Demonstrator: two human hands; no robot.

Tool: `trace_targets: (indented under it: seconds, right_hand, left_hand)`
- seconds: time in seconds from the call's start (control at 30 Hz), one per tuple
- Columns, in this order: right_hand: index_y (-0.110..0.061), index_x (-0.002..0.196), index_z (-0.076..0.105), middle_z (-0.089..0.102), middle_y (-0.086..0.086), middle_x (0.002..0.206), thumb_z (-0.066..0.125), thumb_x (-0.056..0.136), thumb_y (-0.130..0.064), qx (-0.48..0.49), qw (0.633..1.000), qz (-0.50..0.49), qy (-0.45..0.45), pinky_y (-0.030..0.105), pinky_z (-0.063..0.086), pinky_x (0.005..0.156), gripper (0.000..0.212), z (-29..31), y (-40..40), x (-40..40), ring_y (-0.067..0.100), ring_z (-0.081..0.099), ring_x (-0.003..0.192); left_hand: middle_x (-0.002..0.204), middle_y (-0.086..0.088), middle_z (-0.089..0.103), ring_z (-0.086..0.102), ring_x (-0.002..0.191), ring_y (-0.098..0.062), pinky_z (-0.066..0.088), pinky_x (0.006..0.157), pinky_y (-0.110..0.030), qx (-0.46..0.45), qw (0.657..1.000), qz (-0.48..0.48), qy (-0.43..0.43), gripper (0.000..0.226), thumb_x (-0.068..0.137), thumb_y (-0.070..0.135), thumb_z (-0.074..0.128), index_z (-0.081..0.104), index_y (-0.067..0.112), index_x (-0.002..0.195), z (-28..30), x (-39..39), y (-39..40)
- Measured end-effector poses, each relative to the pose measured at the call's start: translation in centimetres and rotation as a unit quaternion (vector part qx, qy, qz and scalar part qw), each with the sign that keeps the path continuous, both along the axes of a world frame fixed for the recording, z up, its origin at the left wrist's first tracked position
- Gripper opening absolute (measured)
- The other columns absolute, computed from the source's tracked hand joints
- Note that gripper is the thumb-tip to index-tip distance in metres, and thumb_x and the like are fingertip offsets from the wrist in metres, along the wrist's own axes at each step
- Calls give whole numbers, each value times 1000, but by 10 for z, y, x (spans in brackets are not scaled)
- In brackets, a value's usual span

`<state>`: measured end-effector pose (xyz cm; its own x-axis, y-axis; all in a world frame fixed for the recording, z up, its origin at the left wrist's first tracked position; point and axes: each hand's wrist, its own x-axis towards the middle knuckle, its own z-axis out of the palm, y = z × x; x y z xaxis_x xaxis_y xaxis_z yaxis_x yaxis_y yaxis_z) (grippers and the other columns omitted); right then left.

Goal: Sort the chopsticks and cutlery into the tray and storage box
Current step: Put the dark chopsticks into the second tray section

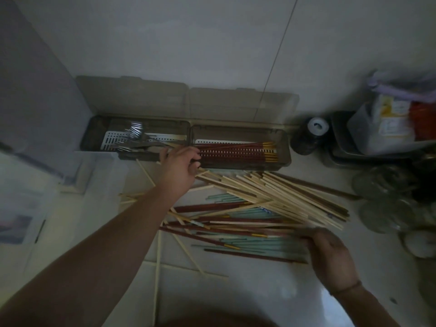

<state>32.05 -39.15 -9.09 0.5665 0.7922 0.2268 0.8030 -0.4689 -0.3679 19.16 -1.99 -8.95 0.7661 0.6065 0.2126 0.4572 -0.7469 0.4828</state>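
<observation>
Head view: the big risk is the loose pile at 4 o'clock, bamboo, red and teal sticks all crossed, so one tug could scatter them across the counter. The box at 12 o'clock has lids up against the wall; reds lie in its right bay, cutlery in the left. Left hand reaches over the divider, fingers loosely curled, grip unclear. Right hand clamps stick ends at 5 o'clock. Jars crowd 3 o'clock, easily knocked.
</observation>
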Motion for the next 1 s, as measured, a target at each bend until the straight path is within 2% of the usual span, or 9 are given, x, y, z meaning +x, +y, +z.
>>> trace_targets:
  seconds: [0.1,0.23,0.3,0.37,0.47,0.67,0.8,0.93,1.0]
  right_hand:
    - [-10,106,61,65,11,94,39,97,-30,55,998,-29,29,27,49,73,32,15,41,19,22,60,83]
    - [-9,101,67,67,8,95,49,93,-12,95,993,-71,-13,23,39,79,20,41,109,51,24,59,87]
    - [-12,100,70,69,9,93,57,88,-3,58,994,-87,-18,27,41,77,20,44,138,72,27,59,87]
    - [-17,100,72,68,11,93,64,81,-2,-5,996,-87,-1,32,48,79,27,43,162,94,30,59,88]
    - [-19,102,72,68,11,98,60,82,-4,-103,993,-53,4,36,48,84,28,39,195,111,33,59,91]
    - [-23,103,71,67,13,101,58,83,-7,-171,985,11,22,37,48,93,29,9,226,125,32,58,99]
    - [-16,100,72,67,14,101,57,83,-3,-116,993,11,16,30,44,89,26,11,218,121,30,58,97]
    - [-9,93,71,67,13,93,53,86,-11,42,999,-7,-9,25,40,80,19,31,180,89,29,57,88]
    - [-11,91,70,66,8,89,52,85,-15,67,997,6,-37,24,39,76,19,36,151,70,24,55,84]
  left_hand:
    - [108,2,69,61,102,-24,22,91,-34,-1,1000,-1,3,22,77,20,54,71,14,90,0,0,0]
    - [108,4,70,62,103,-23,27,96,-43,-10,1000,-2,10,22,77,21,55,72,15,89,0,0,2]
    - [108,4,70,62,102,-22,26,96,-42,-12,1000,-4,7,21,78,22,55,72,16,88,-2,0,3]
    - [108,4,70,62,103,-23,26,97,-44,-17,1000,-4,6,21,79,23,55,72,16,88,-2,0,3]
    - [109,4,70,61,105,-23,26,100,-47,-22,1000,3,13,22,78,22,54,72,16,89,-1,0,2]
    - [113,4,69,58,110,-23,16,97,-32,-30,999,2,17,25,81,25,51,72,17,92,-3,-1,3]
    - [113,3,69,58,111,-23,12,92,-25,-32,999,5,8,26,80,23,52,73,15,92,1,-1,1]
    - [113,3,69,58,111,-23,17,96,-34,-33,999,0,12,26,80,23,52,73,15,93,1,-1,1]
    - [112,2,69,60,109,-24,20,95,-36,-29,1000,-4,8,27,81,25,50,73,15,91,0,0,1]
